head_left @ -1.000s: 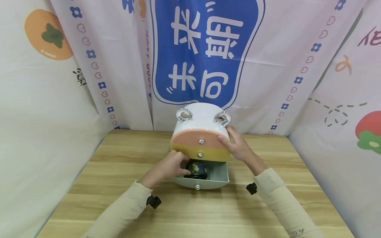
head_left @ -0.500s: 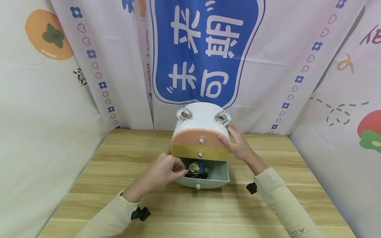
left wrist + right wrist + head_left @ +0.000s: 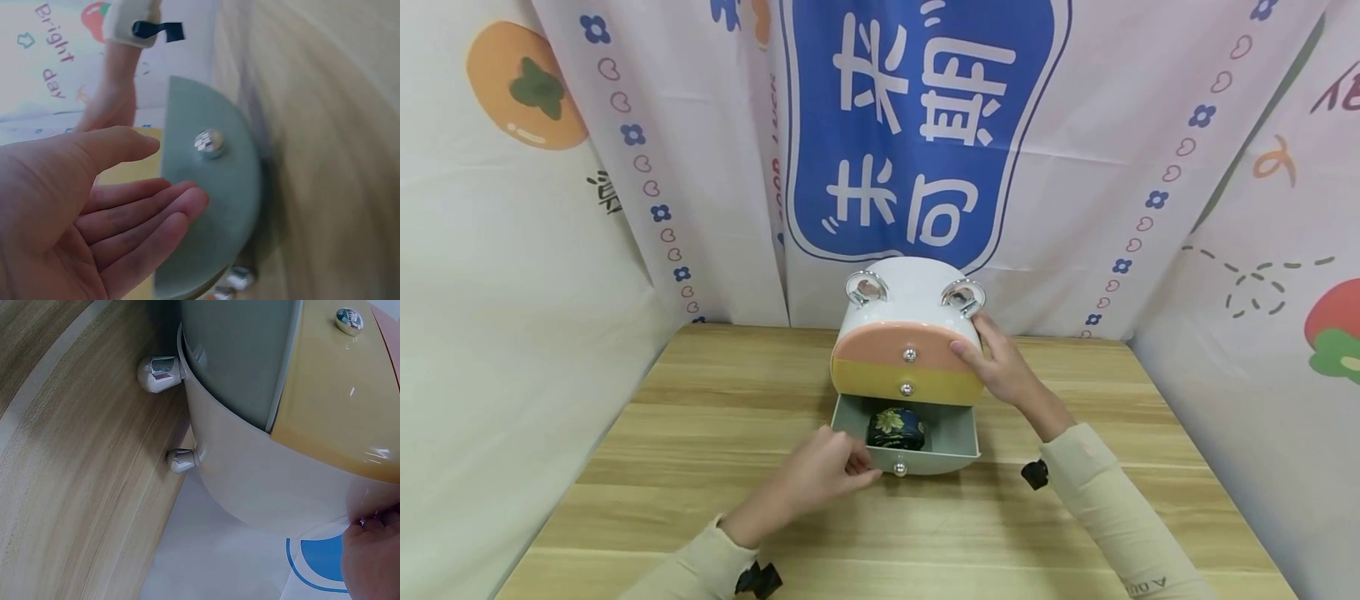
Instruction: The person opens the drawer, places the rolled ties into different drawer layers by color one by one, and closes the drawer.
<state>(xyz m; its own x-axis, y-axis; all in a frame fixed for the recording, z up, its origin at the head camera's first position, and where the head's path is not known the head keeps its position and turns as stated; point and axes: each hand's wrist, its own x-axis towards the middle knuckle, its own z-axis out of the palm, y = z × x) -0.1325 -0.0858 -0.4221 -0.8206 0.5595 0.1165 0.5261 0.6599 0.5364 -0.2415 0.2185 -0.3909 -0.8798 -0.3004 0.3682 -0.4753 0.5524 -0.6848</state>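
Observation:
A small storage box with a white shell (image 3: pixel 912 287) and stacked drawers stands on the table. Its top drawer (image 3: pixel 880 342) is pink-orange, the middle drawer (image 3: pixel 872 379) yellow, both pushed in. The bottom grey-green drawer (image 3: pixel 951 462) is pulled out and bears a silver knob (image 3: pixel 209 143). Inside it lies a small round dark blue object (image 3: pixel 897 429) with a gold flower pattern; its kind is unclear. My left hand (image 3: pixel 827 471) is in front of the drawer's left front corner, fingers loosely extended, holding nothing. My right hand (image 3: pixel 1003 367) grips the box's right side, thumb on the front.
Two shiny ring-shaped ears (image 3: pixel 867 287) stick up from the box top. Silver feet (image 3: pixel 159 374) hold it off the wooden table (image 3: pixel 722 417). Printed cloth (image 3: pixel 722 208) hangs close behind the box and along both sides.
My left hand has come out of the bottom drawer, away from the dark blue object, and moved down to the drawer's front left. The right hand stays on the box.

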